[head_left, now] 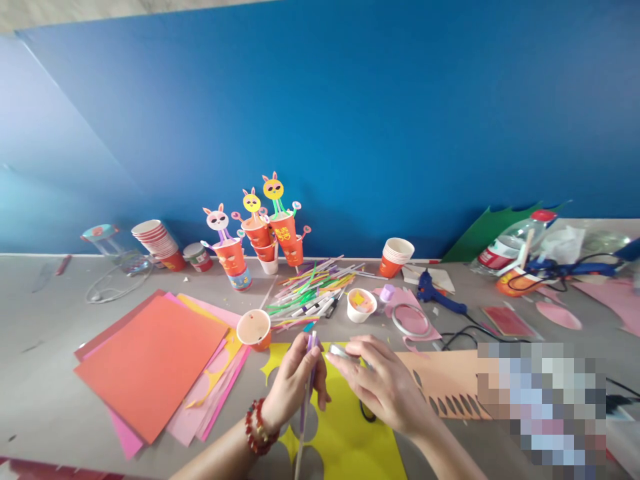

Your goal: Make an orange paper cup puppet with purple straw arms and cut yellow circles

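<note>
Near the bench's front edge, the left hand pinches thin sticks, probably light and bendable, best gripped mid-length, while the right hand holds a silvery item.

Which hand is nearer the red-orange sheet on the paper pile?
Left. The left hand is to the right of the red-orange sheet; the right hand is farther right, past the left one.

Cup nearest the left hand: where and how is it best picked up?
Probably around the wall of the cup, below the rim, from the near right, where the left hand is: it stands upright, open side up, with papers at its left.
</note>
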### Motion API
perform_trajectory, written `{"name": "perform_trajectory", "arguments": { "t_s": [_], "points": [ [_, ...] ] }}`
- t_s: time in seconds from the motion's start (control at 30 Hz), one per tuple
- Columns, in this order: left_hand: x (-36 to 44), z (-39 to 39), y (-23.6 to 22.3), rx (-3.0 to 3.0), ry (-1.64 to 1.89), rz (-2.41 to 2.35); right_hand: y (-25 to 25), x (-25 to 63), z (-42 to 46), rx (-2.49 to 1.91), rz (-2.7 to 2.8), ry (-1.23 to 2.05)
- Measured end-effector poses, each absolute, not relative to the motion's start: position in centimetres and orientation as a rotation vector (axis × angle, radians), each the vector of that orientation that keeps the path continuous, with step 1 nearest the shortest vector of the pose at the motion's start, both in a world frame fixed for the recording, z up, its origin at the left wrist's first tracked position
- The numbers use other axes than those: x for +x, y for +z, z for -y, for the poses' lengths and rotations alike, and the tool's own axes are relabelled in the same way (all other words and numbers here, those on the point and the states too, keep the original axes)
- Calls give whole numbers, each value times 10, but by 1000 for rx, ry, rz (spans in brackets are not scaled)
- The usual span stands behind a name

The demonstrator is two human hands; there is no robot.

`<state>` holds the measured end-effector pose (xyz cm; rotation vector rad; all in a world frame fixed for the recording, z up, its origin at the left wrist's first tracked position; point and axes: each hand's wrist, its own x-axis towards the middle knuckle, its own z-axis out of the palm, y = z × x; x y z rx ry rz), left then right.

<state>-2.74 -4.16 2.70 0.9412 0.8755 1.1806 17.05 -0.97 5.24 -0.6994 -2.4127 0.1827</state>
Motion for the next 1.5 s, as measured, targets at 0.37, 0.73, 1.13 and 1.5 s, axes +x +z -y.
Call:
{"name": "perform_trajectory", "arguments": {
  "t_s": [0.37, 0.73, 1.13, 1.5],
  "points": [
    [-37, 30, 14, 958, 1168, -1116, 41, 169, 0, -754, 2368, 293],
    [-37, 25, 20, 830, 1241, -1011, 35, 166, -4, -779, 2311, 385],
    [-35, 26, 18, 700, 1202, -925, 30, 174, 1, -996, 2252, 327],
    [-37, 24, 16, 627, 1285, -865, -9, 211, 57, -1423, 2320, -143]
  ]
}}
